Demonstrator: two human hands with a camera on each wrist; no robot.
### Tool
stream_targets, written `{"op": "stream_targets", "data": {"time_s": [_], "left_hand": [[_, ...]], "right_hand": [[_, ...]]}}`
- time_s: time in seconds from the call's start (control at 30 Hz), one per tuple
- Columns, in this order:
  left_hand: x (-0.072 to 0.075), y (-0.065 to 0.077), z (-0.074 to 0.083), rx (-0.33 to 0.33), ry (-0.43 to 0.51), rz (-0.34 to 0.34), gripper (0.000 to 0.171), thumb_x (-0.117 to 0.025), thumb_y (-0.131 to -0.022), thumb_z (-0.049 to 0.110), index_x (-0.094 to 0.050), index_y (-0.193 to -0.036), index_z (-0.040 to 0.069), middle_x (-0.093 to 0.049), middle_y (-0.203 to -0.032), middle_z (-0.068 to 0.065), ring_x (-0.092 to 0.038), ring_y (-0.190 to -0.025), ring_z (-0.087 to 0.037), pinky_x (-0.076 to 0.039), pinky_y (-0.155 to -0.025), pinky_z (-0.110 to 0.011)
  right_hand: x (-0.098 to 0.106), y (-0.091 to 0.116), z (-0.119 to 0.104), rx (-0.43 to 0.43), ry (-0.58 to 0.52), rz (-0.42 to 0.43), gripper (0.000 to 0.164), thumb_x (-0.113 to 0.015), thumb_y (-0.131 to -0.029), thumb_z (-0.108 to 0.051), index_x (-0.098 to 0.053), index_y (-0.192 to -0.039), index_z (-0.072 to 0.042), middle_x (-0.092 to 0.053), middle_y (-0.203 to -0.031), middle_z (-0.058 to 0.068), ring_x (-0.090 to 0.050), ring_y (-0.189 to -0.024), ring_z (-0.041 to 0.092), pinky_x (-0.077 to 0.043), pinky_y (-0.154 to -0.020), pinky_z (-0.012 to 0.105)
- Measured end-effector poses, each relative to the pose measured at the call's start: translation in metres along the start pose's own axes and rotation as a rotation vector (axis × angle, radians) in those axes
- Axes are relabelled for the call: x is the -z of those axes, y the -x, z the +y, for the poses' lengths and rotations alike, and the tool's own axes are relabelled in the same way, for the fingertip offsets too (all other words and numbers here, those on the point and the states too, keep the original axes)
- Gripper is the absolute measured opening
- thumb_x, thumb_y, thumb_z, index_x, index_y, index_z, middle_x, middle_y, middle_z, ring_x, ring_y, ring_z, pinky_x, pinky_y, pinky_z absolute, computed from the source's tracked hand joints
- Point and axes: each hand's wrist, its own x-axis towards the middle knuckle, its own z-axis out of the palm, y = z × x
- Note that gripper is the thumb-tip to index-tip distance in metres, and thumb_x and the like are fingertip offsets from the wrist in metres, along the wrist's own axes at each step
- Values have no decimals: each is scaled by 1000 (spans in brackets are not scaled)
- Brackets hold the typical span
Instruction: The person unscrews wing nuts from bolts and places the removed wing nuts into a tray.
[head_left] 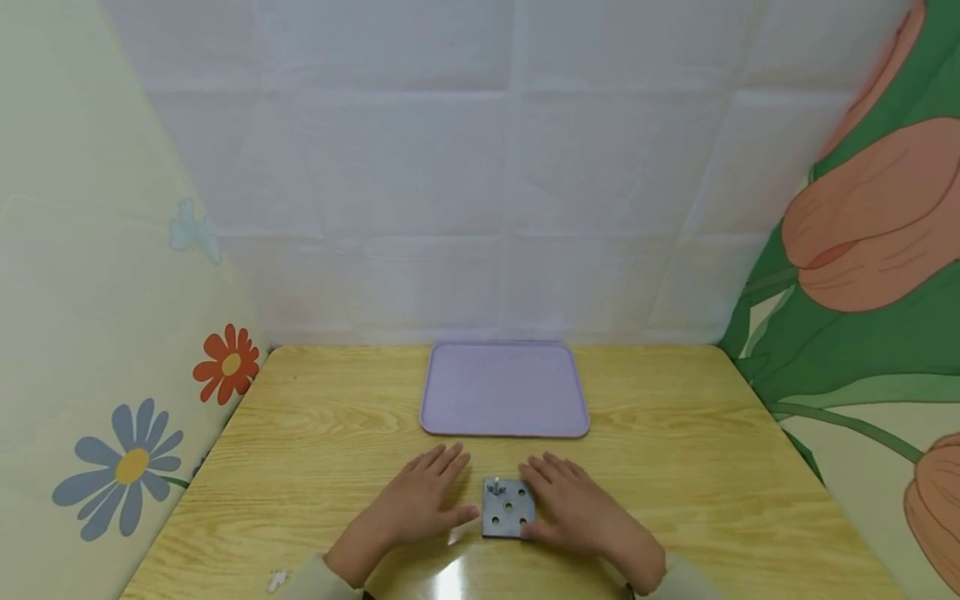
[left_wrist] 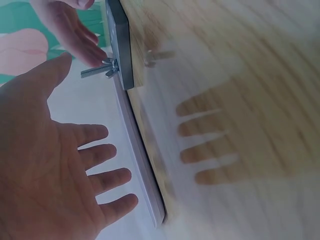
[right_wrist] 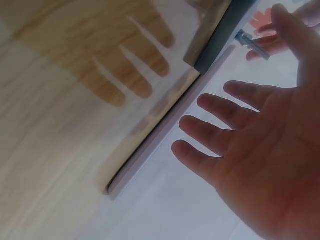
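A square grey metal plate (head_left: 509, 527) with several round holes lies on the table between the hands. At its far left corner a bolt with a wing nut (head_left: 496, 488) stands upright; its threaded shank (left_wrist: 94, 71) points away from the plate in the left wrist view. My left hand (head_left: 422, 505) is left of the plate, fingers straight and spread, holding nothing. On the other side is my right hand (head_left: 576, 507), its fingers also extended. Seen from the head, its thumb overlaps the plate's near right corner; whether it touches, I cannot tell.
A shallow lilac tray (head_left: 504, 390) lies beyond the hands near the back edge of the wood-grain table (head_left: 675, 442). A white sheet (head_left: 450, 167) hangs behind it, with flower-printed panels on both sides. A small white scrap (head_left: 277, 580) is at the near left.
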Motion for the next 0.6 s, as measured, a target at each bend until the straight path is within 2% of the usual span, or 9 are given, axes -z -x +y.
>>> {"op": "stream_targets", "data": {"time_s": [0.2, 0.6], "left_hand": [[-4, -1, 2, -2, -1, -8, 82, -48, -97, 65, -40, -154, 6, -36, -161, -13, -34, -147, -38, -32, -116, -56], [-10, -5, 7, -11, -44, -23, 84, -47, -96, 68, -40, -155, 8, -37, -161, -9, -35, -147, -36, -33, -116, -54]], "right_hand": [[-2, -3, -5, 4, 17, -23, 86, -70, -85, -58, -46, -150, -7, -45, -153, 18, -40, -141, 43, -33, -113, 62], [-6, -7, -11, 21, 78, -42, 87, -73, -84, -56, -49, -146, -1, -51, -147, 16, -48, -135, 37, -40, -110, 55]]}}
